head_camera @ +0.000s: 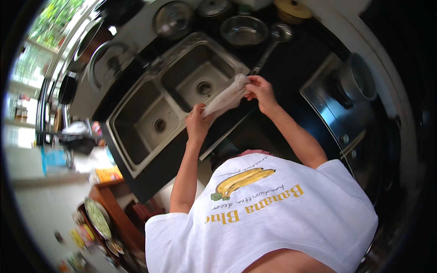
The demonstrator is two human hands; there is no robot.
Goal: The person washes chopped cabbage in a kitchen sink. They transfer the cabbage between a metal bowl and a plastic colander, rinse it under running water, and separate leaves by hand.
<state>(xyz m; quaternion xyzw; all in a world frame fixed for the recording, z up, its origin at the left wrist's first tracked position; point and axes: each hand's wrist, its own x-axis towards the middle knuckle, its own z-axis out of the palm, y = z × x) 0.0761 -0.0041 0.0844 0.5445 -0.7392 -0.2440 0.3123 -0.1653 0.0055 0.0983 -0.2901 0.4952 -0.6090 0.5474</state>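
A pale, rumpled cloth [227, 97] is stretched between my two hands, above the front rim of a double-bowl steel sink [177, 121]. Its lower left end is gripped by my left hand [198, 123]. My right hand [262, 91] pinches the bunched upper right end between thumb and fingers. Each sink bowl shows a round drain, one of them the right drain [204, 88] and the other the left drain [159, 125]. A curved faucet [94, 70] rises behind the sink.
Behind the sink stand a glass bowl [244, 30], a lidded pot [214, 7] and a yellow lidded pot [293, 9]. A metal ladle [269, 49] lies on the dark counter. At right a pot [358, 78] sits on the gas stove [324, 99]. A wooden cabinet [116, 211] is at lower left.
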